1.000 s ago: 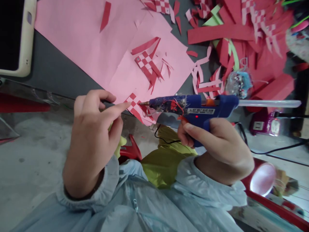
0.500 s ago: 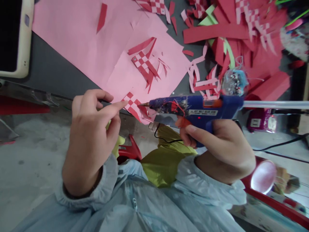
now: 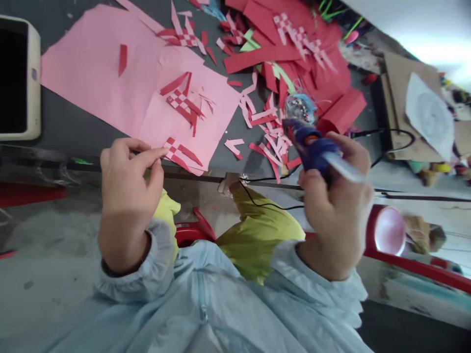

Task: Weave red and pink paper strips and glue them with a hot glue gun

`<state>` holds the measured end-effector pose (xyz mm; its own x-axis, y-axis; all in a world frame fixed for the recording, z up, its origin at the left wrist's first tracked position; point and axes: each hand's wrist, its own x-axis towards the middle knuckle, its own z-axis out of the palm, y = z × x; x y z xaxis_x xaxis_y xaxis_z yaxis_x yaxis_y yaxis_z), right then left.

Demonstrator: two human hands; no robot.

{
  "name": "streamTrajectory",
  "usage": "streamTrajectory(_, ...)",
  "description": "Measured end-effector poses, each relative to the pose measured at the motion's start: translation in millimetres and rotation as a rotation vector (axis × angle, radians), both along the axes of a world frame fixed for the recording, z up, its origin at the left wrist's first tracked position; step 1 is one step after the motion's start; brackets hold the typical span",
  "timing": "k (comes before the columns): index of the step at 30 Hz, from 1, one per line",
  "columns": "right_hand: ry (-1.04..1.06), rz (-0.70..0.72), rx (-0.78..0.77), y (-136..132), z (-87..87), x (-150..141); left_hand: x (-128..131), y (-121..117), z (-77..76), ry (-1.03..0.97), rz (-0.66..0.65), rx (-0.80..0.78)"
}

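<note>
My left hand point(image 3: 134, 189) is at the table's front edge, index finger and thumb closed at the left corner of a red-and-pink checkered woven paper piece point(image 3: 180, 153). That piece lies at the near corner of the pink paper sheet point(image 3: 143, 81). In my right hand point(image 3: 336, 206) is a blue hot glue gun point(image 3: 314, 147), its nozzle end pointing away over the table and a clear glue stick jutting from its back. Farther up the pink sheet rests another woven paper piece point(image 3: 180, 100), fish-like, with a small eye and red strips around it.
Red and pink paper scraps point(image 3: 270, 142) are strewn right of the sheet. Behind them are a clear container of pins point(image 3: 300, 108) and a heap of red paper point(image 3: 312, 73). A phone point(image 3: 35, 78) lies far left. The glue gun's black cord point(image 3: 272, 203) hangs below the table edge.
My right hand has swung the glue gun right, away from the woven piece, and turned its nozzle from leftward to away from me. My left hand stays at the piece. The view has shifted right.
</note>
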<state>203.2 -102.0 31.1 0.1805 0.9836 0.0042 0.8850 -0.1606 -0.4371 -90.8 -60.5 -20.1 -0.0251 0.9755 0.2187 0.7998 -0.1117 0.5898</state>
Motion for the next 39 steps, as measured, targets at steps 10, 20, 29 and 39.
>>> streamTrajectory(10, -0.484, -0.252, 0.154, 11, -28.7, -13, 18, 10, 17.3, 0.056, -0.082, 0.112)
streamTrajectory(20, -0.365, -0.224, 0.062, 30, -45.5, -12, 24, 33, 50.5, 0.123, -0.138, 0.204)
streamTrajectory(29, -0.219, 0.362, 0.167, 66, -13.3, -27, 11, 36, 33.3, 0.018, -0.055, 0.128)
streamTrajectory(39, -0.216, 0.677, -0.005, 110, -17.7, -37, -6, 25, 28.8, -0.009, 0.01, 0.057)
